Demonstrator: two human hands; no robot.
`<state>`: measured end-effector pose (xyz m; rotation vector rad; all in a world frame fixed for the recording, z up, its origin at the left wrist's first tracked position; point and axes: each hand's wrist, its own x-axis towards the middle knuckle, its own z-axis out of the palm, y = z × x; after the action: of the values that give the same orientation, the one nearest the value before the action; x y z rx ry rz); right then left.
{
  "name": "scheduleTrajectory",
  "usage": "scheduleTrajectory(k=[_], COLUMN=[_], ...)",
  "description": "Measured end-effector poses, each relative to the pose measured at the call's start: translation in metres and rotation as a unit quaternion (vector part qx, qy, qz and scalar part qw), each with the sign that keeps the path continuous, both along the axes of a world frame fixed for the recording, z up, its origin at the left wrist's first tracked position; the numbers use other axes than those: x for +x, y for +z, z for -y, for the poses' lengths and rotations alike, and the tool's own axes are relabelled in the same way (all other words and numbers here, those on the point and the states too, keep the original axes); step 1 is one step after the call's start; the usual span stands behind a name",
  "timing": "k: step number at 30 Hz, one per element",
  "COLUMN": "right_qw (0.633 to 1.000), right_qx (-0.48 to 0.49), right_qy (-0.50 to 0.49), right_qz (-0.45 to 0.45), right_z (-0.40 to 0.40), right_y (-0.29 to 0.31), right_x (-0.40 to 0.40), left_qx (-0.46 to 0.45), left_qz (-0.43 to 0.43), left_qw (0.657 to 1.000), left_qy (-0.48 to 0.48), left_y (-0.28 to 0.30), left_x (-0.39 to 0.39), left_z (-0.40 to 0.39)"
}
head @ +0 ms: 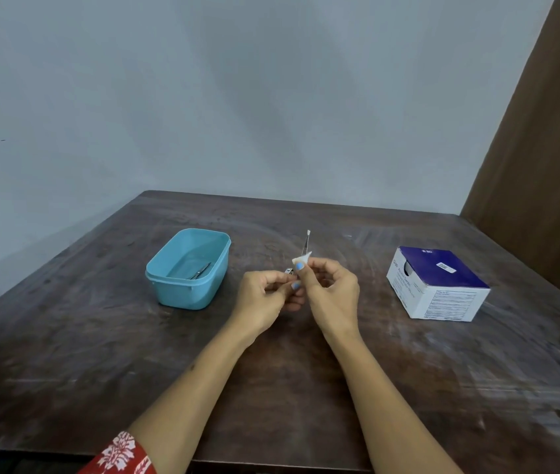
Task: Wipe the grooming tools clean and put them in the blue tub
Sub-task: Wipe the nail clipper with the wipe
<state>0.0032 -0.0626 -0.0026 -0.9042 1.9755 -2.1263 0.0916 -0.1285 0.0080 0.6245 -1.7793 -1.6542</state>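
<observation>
Hands meet over counter (306, 388) centre, above the dark wood. Left hand (265, 299) is curled closed around a small metal tool (290, 271); only a bit of bright metal shows past the fingertips, looks like a nail clipper, cannot tell for sure. Right hand (331, 292) is pinched closed, thumb and fingers on a small white wipe (302, 259), a folded corner of it sticking up at 12 o'clock from the fingertips. Wipe is touching the tool end, between the two hands. Blue polish on the nails that show.

A thin item (306, 239) lies on the counter just past the hands at 12 o'clock: narrow, dark shaft, white tip at the far end. Near end is hidden behind the wipe, so cannot tell whether it touches the hands. Type unclear, too small.

Tub (169, 285), light blue, rectangular, no lid, sits at 9 o'clock from the hands, near but apart. One slim metal tool, tweezers (200, 271) by the look, lies inside on the tub floor toward its right wall, angled.

Box (443, 292), white with dark blue top, printed labels on sides, sits at 3 o'clock from the hands, well apart, upright, turned at an angle to the counter edge.

Red sleeve (121, 455) with white pattern at the left elbow, at 7 o'clock in the frame. Right forearm is bare.

Grey wall (237, 97) behind the counter; brown panel (545, 148) at 2 o'clock.
</observation>
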Motion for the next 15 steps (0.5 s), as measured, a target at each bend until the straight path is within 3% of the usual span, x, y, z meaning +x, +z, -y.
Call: scheduleTrajectory(k=[4, 9, 15], right_qw=[0.999, 1.000, 0.999], right_qx=[0.019, -0.003, 0.023], right_qy=[0.048, -0.007, 0.037], right_qz=[0.010, 0.002, 0.001], right_z=[-0.0005, -0.0010, -0.0013], right_y=[0.0003, 0.0014, -0.0007], right_x=[0.0031, 0.0008, 0.0022], left_qx=[-0.010, -0.006, -0.009], left_qz=[-0.006, 0.000, -0.002], left_qw=[1.000, 1.000, 1.000], left_qy=[0.024, 0.003, 0.021], left_y=[-0.0028, -0.0006, -0.0032], left_x=[0.0004, -0.0002, 0.0004], left_z=[0.0028, -0.0010, 0.0025])
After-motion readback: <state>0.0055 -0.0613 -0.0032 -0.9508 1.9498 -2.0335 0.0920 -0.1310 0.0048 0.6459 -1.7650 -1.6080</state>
